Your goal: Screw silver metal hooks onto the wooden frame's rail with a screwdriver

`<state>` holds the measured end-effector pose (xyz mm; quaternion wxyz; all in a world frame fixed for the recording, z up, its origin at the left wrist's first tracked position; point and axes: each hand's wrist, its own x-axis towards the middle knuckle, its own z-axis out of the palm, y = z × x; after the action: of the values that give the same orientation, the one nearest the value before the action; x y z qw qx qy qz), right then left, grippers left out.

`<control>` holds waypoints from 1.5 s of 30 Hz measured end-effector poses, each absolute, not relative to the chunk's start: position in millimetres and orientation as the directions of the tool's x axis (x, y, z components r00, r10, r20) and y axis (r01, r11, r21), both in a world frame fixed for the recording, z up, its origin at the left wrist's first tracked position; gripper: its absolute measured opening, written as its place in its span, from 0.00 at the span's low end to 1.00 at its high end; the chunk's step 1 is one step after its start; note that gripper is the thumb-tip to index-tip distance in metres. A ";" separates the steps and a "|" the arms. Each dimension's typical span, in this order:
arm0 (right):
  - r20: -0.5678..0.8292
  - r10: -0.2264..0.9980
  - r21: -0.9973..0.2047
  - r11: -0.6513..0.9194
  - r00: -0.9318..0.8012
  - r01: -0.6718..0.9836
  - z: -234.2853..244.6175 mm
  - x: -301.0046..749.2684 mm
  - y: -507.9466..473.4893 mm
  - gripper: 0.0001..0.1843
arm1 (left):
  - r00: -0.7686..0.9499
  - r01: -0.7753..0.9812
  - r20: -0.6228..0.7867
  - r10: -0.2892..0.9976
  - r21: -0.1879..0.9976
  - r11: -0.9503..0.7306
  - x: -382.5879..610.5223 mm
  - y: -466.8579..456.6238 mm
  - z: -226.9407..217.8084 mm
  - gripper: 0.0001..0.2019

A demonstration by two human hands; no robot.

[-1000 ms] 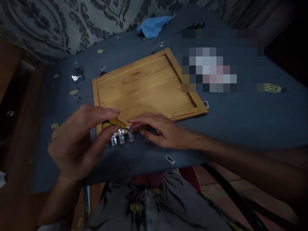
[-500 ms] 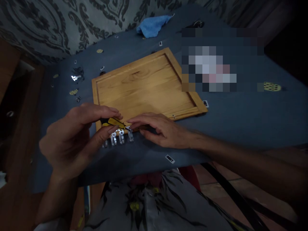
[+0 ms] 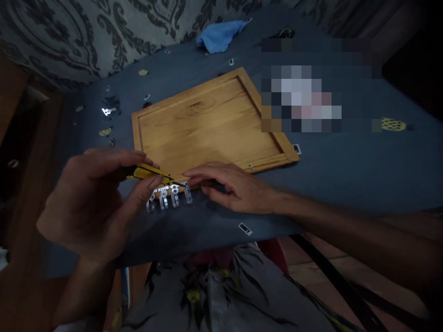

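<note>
My left hand (image 3: 93, 198) grips a yellow-and-black screwdriver (image 3: 147, 173) between thumb and fingers. Its thin shaft points right and slightly down, with the tip by the right end of a metal hook rail (image 3: 175, 197). Several shiny curved hooks hang from that rail over the near edge of a framed wooden panel (image 3: 207, 124). My right hand (image 3: 237, 188) is closed at the rail's right end, fingertips beside the screwdriver tip. Its palm side and the exact contact are hidden. Two small dark marks show on the panel's near frame strip, right of this hand.
The panel lies on a blue-grey cloth-covered table (image 3: 346, 170). A blue cloth (image 3: 221, 37) is at the back. Metal pieces (image 3: 109, 110) and a small pile of hardware (image 3: 111, 143) lie on the left. A blurred-out patch covers the right rear.
My left hand has shifted left and back, drawing the screwdriver handle with it, so more of the shaft and hooks shows. My right hand stays in place.
</note>
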<state>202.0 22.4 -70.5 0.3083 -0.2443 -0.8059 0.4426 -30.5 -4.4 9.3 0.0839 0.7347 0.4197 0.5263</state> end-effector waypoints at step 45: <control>0.316 0.643 -0.816 0.559 -0.698 0.145 -72.0 202.7 23.2 0.22 | 0.287 0.600 0.558 0.779 0.529 -0.600 -21.4 -14.9 20.1 0.15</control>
<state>202.7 23.2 -72.0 0.3074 -0.2379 -0.8277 0.4048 -21.4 -14.9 20.1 0.1092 0.7948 0.4336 0.4103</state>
